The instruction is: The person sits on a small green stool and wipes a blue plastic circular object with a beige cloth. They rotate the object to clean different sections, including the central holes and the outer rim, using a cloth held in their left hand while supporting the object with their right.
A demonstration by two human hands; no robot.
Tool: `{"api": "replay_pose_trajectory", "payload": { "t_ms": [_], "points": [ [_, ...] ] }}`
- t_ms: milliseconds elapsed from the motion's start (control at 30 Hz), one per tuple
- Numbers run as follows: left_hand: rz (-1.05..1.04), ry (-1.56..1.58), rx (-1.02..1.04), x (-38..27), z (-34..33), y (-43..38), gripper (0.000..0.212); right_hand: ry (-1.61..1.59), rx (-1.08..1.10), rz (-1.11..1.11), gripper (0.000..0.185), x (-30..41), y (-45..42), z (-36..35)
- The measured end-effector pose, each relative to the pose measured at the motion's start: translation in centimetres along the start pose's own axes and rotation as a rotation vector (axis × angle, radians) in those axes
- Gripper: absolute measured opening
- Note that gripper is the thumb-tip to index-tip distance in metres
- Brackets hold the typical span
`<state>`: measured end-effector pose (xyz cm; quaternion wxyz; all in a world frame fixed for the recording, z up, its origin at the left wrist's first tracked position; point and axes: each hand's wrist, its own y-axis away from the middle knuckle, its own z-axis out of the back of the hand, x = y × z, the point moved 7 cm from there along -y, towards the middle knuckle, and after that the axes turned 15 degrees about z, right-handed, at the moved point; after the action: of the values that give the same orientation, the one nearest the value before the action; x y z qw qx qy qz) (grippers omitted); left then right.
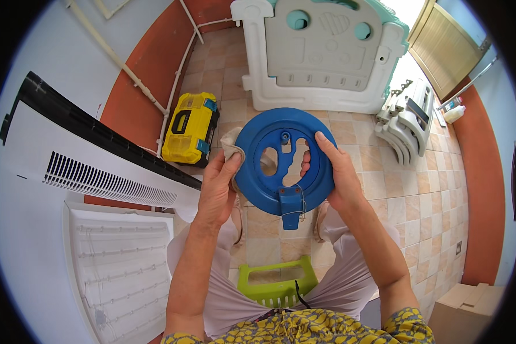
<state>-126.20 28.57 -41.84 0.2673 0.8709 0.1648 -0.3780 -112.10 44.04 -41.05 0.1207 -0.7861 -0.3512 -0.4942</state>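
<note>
A round blue plastic line reel (250, 172), which looks like a kite reel, is held up between both hands above the tiled floor. My left hand (221, 178) pinches a light grey-beige cloth (232, 146) against the reel's left rim. My right hand (342, 172) grips the right rim, thumb on the near face and fingertips showing through the cut-out opening. A thin string or wire (303, 206) loops around the blue tab at the reel's lower edge.
A yellow toolbox (187, 129) stands left on the floor, near a white-and-black tower fan (107, 163). Grey-and-white playpen panels (327, 96) stand ahead, folded grey plastic parts (406, 124) to the right. A green plastic stool (279, 288) lies between my legs, a cardboard box (464, 309) at lower right.
</note>
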Motion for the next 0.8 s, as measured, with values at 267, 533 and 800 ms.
{"api": "replay_pose_trajectory", "payload": {
  "t_ms": [267,533,800],
  "points": [
    [-0.22,-0.422,-0.249,-0.4,0.5,-0.5,0.032,0.134,0.082,0.058,0.035,0.5,0.5,-0.8],
    [-0.159,-0.491,-0.447,-0.8,3.0,-0.5,0.04,0.092,0.112,0.005,0.032,0.0,0.2,-0.8],
    [-0.133,-0.307,-0.193,-0.1,-0.4,-0.1,0.038,-0.049,0.105,-0.067,0.032,-0.6,-0.8,0.4]
  ]
}}
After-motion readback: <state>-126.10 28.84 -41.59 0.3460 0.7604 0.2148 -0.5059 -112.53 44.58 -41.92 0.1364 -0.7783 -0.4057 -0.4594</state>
